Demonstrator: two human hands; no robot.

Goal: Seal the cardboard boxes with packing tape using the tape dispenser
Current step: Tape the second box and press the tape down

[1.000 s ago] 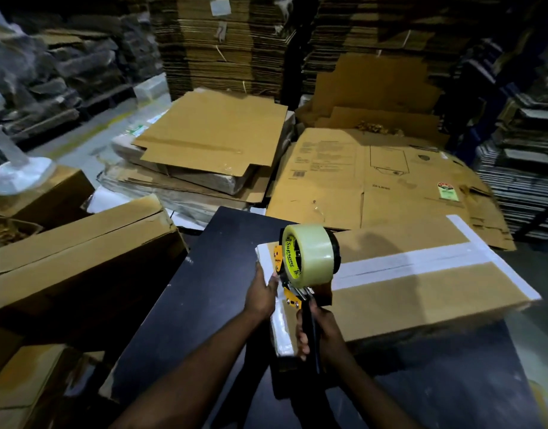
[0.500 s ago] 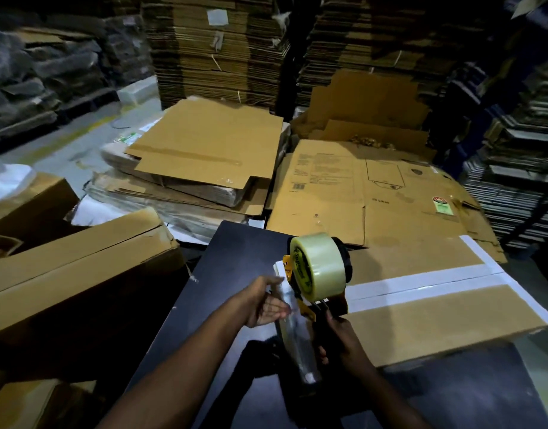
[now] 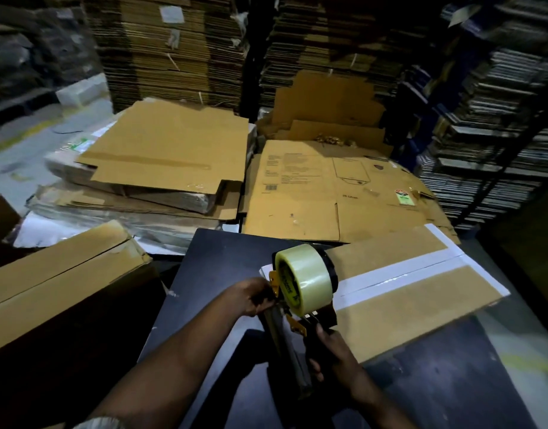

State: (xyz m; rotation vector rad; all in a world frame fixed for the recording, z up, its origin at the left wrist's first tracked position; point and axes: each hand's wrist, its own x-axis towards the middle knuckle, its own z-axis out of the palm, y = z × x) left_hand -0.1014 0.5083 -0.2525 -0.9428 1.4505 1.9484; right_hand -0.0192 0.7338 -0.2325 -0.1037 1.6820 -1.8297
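A flat brown cardboard box lies on a black table, with shiny tape along its middle seam and its far edge. My right hand grips the black handle of the tape dispenser, which carries a roll of clear tape and stands at the box's near left end. My left hand pinches the yellow front of the dispenser, where the tape comes off. A loose strip of clear tape hangs down from the dispenser over the box's end.
A long closed cardboard box stands to the left of the table. Flattened cartons lie in piles behind it, another printed flat carton beside them. Tall stacks of cardboard sheets fill the back and right.
My left hand left the box's end, opened, and now pinches the dispenser's front. The dispenser lifted off the box edge and a tape strip now hangs from it.
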